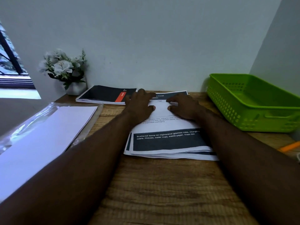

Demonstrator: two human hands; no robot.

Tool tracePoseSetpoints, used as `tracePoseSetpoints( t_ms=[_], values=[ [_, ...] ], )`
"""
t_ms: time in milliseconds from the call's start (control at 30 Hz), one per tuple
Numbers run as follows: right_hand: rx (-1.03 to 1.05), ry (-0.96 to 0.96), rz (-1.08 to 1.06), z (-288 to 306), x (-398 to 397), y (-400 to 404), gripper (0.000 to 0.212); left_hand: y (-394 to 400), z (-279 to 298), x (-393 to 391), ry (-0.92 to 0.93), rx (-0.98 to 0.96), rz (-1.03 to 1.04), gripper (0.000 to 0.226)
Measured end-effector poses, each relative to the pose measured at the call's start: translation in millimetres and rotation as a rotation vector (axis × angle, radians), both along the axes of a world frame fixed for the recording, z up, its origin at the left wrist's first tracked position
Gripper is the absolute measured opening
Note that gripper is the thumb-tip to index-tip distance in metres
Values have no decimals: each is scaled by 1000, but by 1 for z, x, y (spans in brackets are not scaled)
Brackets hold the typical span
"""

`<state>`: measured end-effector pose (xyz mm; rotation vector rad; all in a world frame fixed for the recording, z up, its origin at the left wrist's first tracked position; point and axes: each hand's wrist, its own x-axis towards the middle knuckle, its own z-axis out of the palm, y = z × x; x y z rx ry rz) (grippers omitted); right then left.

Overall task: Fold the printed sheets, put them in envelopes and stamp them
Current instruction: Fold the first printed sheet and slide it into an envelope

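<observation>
Printed sheets (167, 140): loose stack at centre of the wooden tabletop (162, 184). Left hand (140, 103) and right hand (184, 106): grip slack, fingers spread flat on the top sheet's far half, clasping nothing. Envelope pack (40, 135): left, plastic-wrapped. Green basket (253, 103): right. Spiral notebook (105, 95): behind.

Both hands (162, 106) flat on printed sheets (167, 142), wooden desk (162, 184).

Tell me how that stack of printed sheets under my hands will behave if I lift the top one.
The top sheet of the printed sheets is probably floppy: it is thin paper, and the edges nearest you fan apart loosely. The stack would likely slide, since nothing binds it. With the left hand and right hand resting on it, it should hold.
</observation>
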<state>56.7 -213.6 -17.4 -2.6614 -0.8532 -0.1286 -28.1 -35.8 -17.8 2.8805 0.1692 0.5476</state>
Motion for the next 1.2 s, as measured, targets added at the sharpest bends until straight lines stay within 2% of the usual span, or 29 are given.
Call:
tracePoseSetpoints(
  t_ms=[67, 167, 267, 367, 500, 600, 667, 767, 867, 1000, 1200],
  values=[
    [86, -72, -26, 6, -2, -2, 42, -1, 5, -2, -214, -31, -24, 33],
    [277, -335, -24, 23, -14, 0, 25, -3, 9, -5, -463, 9, -13, 21],
    [319, -492, 21, 26, -21, 6, 14, -4, 10, -7, -569, 24, 49, 19],
    [177, -496, 25, 20, -24, 7, 15, -4, 11, -11, -450, 52, 48, 27],
    [10, -275, 74, 15, -29, 4, 13, -12, 14, -14, -228, 2, -12, 41],
    [64, -66, 114, 17, -33, 2, 15, -17, 12, -10, -54, 102, -10, 30],
    [110, 8, 128, 17, -32, 3, 12, -19, 9, -8, 31, 134, -20, 26],
    [79, 0, 116, 14, -26, 11, 16, -19, 3, -2, 107, 80, -56, 33],
    [-56, -61, 65, 7, -24, 23, 37, -16, -2, 6, 161, 84, -51, 41],
    [-220, -136, -10, 4, -36, 31, 37, -18, -4, 3, 204, 108, -19, 39],
    [-253, -142, -60, 6, -43, 33, 35, -22, -4, 2, 211, 125, 29, 39]
  ],
)
